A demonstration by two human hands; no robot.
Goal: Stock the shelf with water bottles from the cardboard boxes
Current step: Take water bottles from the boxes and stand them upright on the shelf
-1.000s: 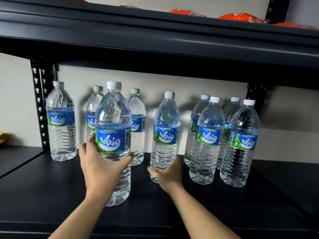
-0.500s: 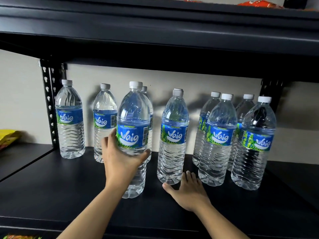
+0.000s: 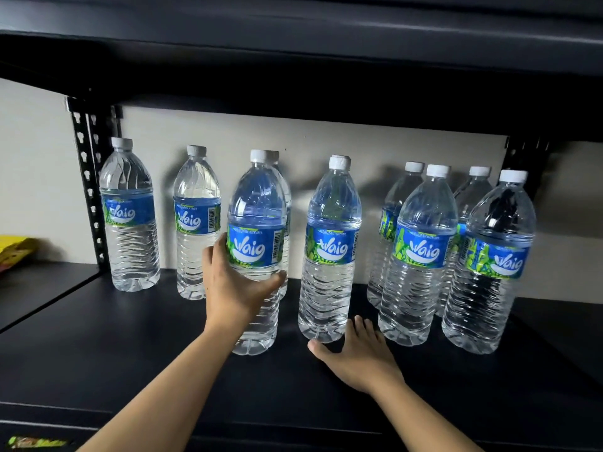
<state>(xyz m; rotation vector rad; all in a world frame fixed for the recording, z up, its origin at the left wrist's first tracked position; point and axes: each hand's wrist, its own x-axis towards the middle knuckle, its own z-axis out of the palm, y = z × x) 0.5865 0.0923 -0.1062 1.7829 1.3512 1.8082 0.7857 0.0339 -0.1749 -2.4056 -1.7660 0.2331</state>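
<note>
Black metal shelf [image 3: 98,353], lined with clear plastic water bottles, all upright, white-capped, with blue-and-green labels. Gripped by the left hand [image 3: 235,288] at the lower edge of its label: the held bottle [image 3: 257,230], in the front row, thumb across its front and fingers curled round its left side. Had its base down at the shelf; could not tell whether resting or just raised. Hid most of the rear bottle [image 3: 276,156] directly behind, only a cap and one edge showing.

Lay flat on the shelf just to the right: the right hand [image 3: 355,357], fingers straight and spread, holding nothing, thumb just beside the base of the middle bottle [image 3: 329,256].

Stood further left, near the pale back wall and apart from each other: the far-left bottle [image 3: 130,223], beside the perforated post [image 3: 88,190], and the second bottle [image 3: 195,223].

Clustered at the right, in two rows: the front bottle [image 3: 421,256] and the rightmost bottle [image 3: 492,262], with two back-row bottles [image 3: 396,203] half hidden behind them.

Overhung by a black upper shelf [image 3: 293,34]. Lay at the far left, beyond the post: a yellow packet [image 3: 14,252].
</note>
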